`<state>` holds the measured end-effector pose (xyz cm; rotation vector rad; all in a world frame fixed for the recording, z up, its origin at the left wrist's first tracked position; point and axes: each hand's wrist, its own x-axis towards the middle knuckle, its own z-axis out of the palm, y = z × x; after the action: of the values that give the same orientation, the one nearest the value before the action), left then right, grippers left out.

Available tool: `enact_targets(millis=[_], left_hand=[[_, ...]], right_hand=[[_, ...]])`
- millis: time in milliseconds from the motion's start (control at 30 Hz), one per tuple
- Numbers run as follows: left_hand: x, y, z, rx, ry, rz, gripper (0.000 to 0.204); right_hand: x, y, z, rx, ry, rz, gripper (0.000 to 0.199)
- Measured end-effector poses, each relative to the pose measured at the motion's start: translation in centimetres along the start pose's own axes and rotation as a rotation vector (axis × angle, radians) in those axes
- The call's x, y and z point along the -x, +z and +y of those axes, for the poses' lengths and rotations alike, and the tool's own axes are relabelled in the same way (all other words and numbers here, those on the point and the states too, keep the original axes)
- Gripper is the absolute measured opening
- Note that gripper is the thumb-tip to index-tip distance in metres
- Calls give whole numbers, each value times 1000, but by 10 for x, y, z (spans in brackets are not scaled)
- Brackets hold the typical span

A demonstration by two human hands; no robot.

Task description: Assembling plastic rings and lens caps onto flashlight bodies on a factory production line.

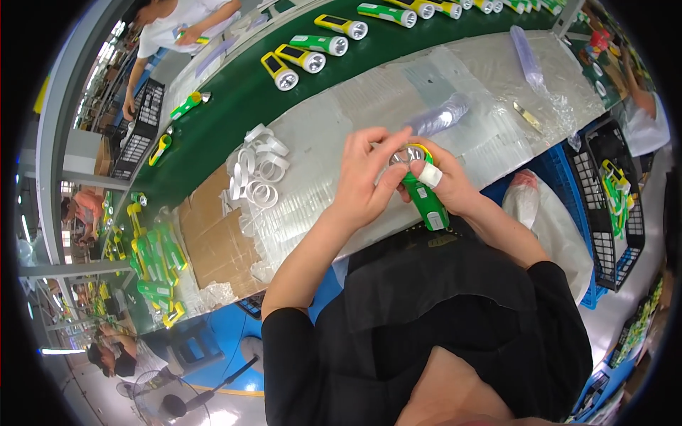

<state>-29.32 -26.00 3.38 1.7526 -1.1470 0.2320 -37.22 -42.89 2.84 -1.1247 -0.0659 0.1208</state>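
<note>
A green and yellow flashlight [428, 206] is between my hands, just above the near edge of the bench, its silver reflector tilted up and away. My right hand [455, 186] wraps around its neck, and a white wrapping covers the thumb. At the lens end, my left hand [361, 181] closes thumb and fingers on the head's rim; whether a small part is under those fingertips is hidden. Left of my hands lies a heap of white plastic rings [261, 169]. Just beyond them is a clear, purplish plastic sleeve bundle [442, 117].
Several flashlights [318, 45] line the green conveyor belt [241, 89] across the far side. A cutter knife [527, 117] and another sleeve bundle [526, 57] lie right. Cardboard [219, 231] and piled flashlight bodies [156, 255] sit left. A black crate [612, 213] stands right; co-workers are around.
</note>
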Motion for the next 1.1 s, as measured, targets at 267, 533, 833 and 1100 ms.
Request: enact_targets(millis=[267, 533, 833, 1100], left_hand=[[21, -23, -14, -69, 178, 20, 36], [-8, -72, -47, -128, -82, 257, 33], [-5, -190, -174, -811, -838, -375, 57], [-34, -127, -66, 488, -508, 232, 34]], right_hand=[[-33, 21, 18, 67, 64, -243, 44], [-90, 37, 19, -14, -43, -252, 34], [-130, 31, 22, 241, -212, -170, 49], [-131, 24, 25, 211, -246, -188, 43]])
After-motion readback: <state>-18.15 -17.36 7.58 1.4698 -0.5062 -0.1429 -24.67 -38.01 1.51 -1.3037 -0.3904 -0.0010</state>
